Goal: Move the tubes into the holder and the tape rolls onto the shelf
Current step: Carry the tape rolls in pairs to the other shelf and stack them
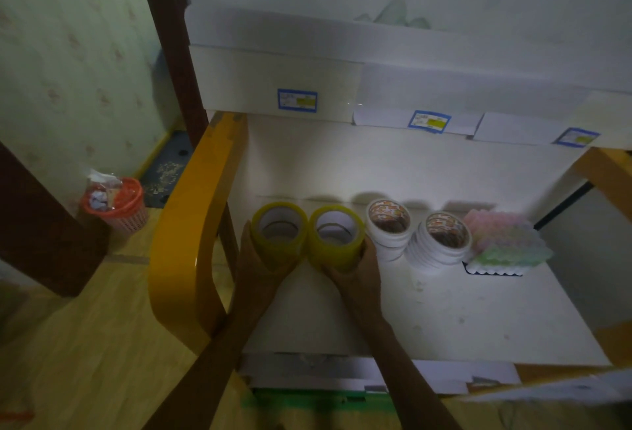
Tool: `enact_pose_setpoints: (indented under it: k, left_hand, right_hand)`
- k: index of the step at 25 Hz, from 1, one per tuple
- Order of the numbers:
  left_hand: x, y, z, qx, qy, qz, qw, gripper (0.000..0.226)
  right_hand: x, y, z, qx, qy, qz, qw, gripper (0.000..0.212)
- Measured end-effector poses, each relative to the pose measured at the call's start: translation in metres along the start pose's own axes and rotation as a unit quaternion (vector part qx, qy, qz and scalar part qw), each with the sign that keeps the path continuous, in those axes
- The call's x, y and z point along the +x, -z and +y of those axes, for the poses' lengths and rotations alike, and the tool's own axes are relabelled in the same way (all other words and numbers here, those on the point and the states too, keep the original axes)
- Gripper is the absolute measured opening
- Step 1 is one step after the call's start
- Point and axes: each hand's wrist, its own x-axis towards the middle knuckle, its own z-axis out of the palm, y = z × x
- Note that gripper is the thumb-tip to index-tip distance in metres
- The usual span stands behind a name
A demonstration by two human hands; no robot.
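Two stacks of yellow tape rolls stand side by side on the white shelf (444,310). My left hand (254,252) grips the left yellow stack (278,233) from the front and side. My right hand (362,267) grips the right yellow stack (335,236). To their right stand two stacks of white tape rolls, one (388,226) slightly behind the other (441,240). Further right, a dark holder (492,270) carries several pastel tubes (506,240), packed upright.
A curved yellow wooden frame arm (184,245) borders the shelf on the left, another (608,176) on the right. White boxes with blue labels (297,100) sit above the shelf. An orange waste basket (114,205) stands on the floor at left.
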Motion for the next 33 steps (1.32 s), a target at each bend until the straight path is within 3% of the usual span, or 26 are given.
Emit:
enact_pose_setpoints:
  k: [10, 16, 18, 21, 27, 30, 33]
  left_hand:
    - [0.004, -0.001, -0.008, -0.014, -0.002, 0.009, 1.000, 0.120]
    - [-0.002, 0.001, 0.013, 0.021, -0.085, 0.109, 0.990, 0.115]
    - [-0.010, 0.006, 0.035, 0.020, -0.151, 0.124, 0.980, 0.106]
    - [-0.034, 0.004, 0.082, -0.033, -0.207, 0.044, 0.977, 0.083]
    - [-0.090, -0.051, 0.115, -0.061, -0.245, -0.121, 0.960, 0.086]
    - [-0.094, -0.082, 0.117, -0.023, -0.243, -0.143, 0.959, 0.090]
    - [-0.092, -0.109, 0.112, 0.013, -0.240, -0.116, 0.964, 0.093]
  right_hand:
    - [0.004, 0.000, -0.009, 0.040, 0.024, -0.038, 0.998, 0.086]
    - [-0.002, 0.020, -0.014, -0.009, 0.045, -0.072, 0.996, 0.079]
    - [-0.014, 0.041, -0.006, -0.043, 0.048, -0.051, 0.997, 0.075]
    - [-0.024, 0.083, 0.012, -0.085, 0.048, 0.024, 0.995, 0.068]
    - [-0.011, 0.153, 0.035, -0.086, 0.016, 0.107, 0.990, 0.078]
    - [0.001, 0.164, 0.042, -0.044, 0.007, 0.083, 0.996, 0.084]
    - [0.019, 0.173, 0.051, -0.007, 0.017, 0.046, 0.999, 0.097]
